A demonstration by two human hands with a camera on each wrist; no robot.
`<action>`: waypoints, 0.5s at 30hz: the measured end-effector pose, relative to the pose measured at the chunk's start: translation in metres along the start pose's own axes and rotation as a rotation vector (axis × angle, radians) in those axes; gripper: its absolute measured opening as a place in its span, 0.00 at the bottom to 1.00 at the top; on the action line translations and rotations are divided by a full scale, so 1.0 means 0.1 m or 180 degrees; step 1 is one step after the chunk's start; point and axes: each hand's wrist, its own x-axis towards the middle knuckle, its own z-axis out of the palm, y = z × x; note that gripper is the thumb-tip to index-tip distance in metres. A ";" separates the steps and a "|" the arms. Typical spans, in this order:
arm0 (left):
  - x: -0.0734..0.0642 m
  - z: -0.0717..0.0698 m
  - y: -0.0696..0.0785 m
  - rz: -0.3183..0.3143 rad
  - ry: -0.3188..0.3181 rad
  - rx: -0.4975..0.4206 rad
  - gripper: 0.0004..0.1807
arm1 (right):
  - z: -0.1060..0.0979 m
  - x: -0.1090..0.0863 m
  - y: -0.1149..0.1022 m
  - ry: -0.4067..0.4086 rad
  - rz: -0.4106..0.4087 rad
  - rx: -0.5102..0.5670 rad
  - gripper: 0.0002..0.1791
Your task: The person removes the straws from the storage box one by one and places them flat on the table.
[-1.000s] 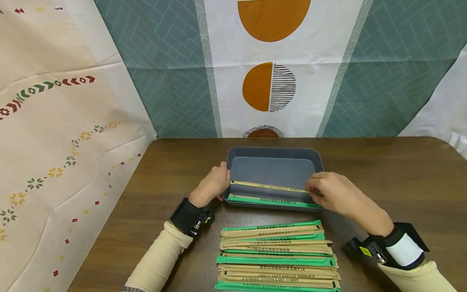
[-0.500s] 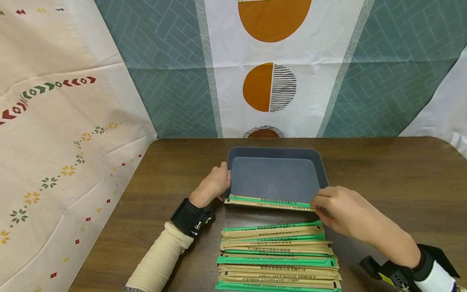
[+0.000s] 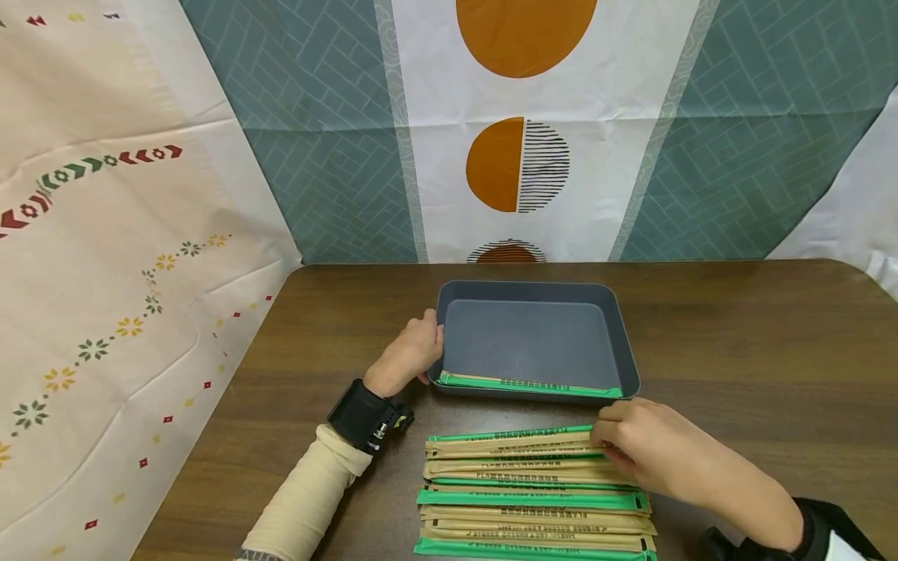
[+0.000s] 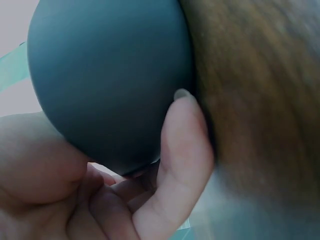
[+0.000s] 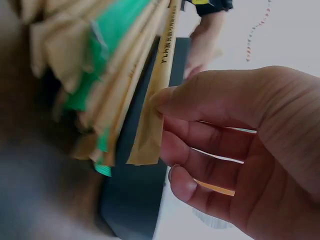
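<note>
At the left end of the grey rectangular tray (image 3: 526, 291), my left hand (image 3: 409, 351) grips the wall; in the left wrist view the thumb lies along the tray's outside. My right hand (image 3: 652, 444) pinches the end of a tan paper-wrapped straw (image 5: 150, 120) between thumb and fingers. It is over the upper right end of a row of tan and green wrapped straws (image 3: 533, 500) on the table in front of the tray. Along the tray's front wall inside lies a green wrapped straw (image 3: 526, 385), with a tan edge showing behind its left end.
The brown wooden table (image 3: 737, 335) extends to both sides of the tray. A patterned cloth (image 3: 316, 140) hangs behind its far edge, and a cream cloth (image 3: 140, 312) with printed flowers drapes at the left.
My right hand has drawn the tan straw from inside the tray over its front wall, down to the row of straws. The left hand has stayed on the tray.
</note>
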 end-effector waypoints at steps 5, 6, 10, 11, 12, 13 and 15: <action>0.00 0.00 0.00 0.0005 0.0023 0.0006 0.20 | 0.09 -0.01 0.00 -0.0086 0.0016 -0.0063 0.19; 0.00 0.00 0.00 0.0008 0.0021 -0.0002 0.20 | 0.10 -0.01 0.00 -0.0108 0.0034 -0.0066 0.20; 0.00 0.00 0.00 0.0010 0.0005 -0.0028 0.20 | 0.12 -0.01 0.00 -0.0170 0.0087 -0.0041 0.22; 0.00 0.00 -0.01 0.0010 0.0003 -0.0028 0.20 | 0.13 -0.01 0.00 -0.0179 0.0096 -0.0033 0.22; 0.00 0.00 -0.01 0.0004 0.0002 -0.0032 0.21 | 0.13 -0.02 0.00 -0.0183 0.0096 -0.0021 0.21; 0.00 0.01 -0.01 -0.0002 0.0001 -0.0035 0.21 | 0.13 -0.02 -0.01 -0.0186 0.0094 -0.0011 0.22; 0.00 0.01 -0.02 -0.0008 0.0012 -0.0016 0.20 | 0.14 -0.02 -0.01 -0.0177 0.0097 -0.0023 0.22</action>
